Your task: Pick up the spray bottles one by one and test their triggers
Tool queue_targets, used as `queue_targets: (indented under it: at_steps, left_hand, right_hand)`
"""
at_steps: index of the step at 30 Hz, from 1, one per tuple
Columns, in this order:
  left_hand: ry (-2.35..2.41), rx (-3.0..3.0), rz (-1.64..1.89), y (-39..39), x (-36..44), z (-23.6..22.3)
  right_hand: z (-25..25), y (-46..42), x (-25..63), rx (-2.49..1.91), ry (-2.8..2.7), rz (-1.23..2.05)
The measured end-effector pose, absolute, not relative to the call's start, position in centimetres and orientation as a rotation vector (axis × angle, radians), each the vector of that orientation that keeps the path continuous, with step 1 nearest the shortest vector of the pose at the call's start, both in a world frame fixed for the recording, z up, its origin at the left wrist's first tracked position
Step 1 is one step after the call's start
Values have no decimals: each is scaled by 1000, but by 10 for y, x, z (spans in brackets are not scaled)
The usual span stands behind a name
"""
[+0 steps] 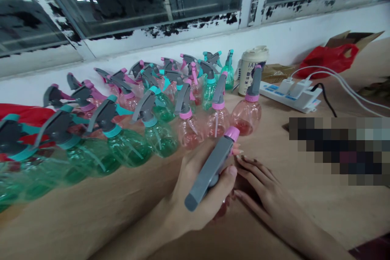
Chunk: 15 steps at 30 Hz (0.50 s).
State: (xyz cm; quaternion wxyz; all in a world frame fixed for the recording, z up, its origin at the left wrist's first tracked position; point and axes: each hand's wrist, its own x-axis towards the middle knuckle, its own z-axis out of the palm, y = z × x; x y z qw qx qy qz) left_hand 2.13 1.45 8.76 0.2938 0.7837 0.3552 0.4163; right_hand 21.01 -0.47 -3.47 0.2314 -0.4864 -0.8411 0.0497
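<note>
My left hand (198, 189) is wrapped round the neck of a pink spray bottle (224, 210). Its grey trigger head (211, 170), with a pink nozzle, sticks up between my thumb and fingers. Most of the bottle's body is hidden beneath that hand. From the right, my right hand (266, 189) cups the side of the same bottle, fingers curved towards it; the contact is partly hidden. Just beyond stand more pink spray bottles (217, 120) and a row of green spray bottles (129, 146), all with grey trigger heads.
A paper cup (251, 69) stands by the wall. Right of it, a white power strip (292, 95) carries plugged-in chargers and cables. A red plastic bag (326, 61) and an open cardboard box (353, 40) lie at the back right. The area at right is pixelated.
</note>
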Motion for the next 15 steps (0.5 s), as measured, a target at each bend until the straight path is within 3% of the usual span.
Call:
queue_targets:
  at_steps: [15]
  left_hand:
    - [1053,2150,1177,15,22,89]
  right_hand:
    - [-34,-4,210,-1342,-2283,191]
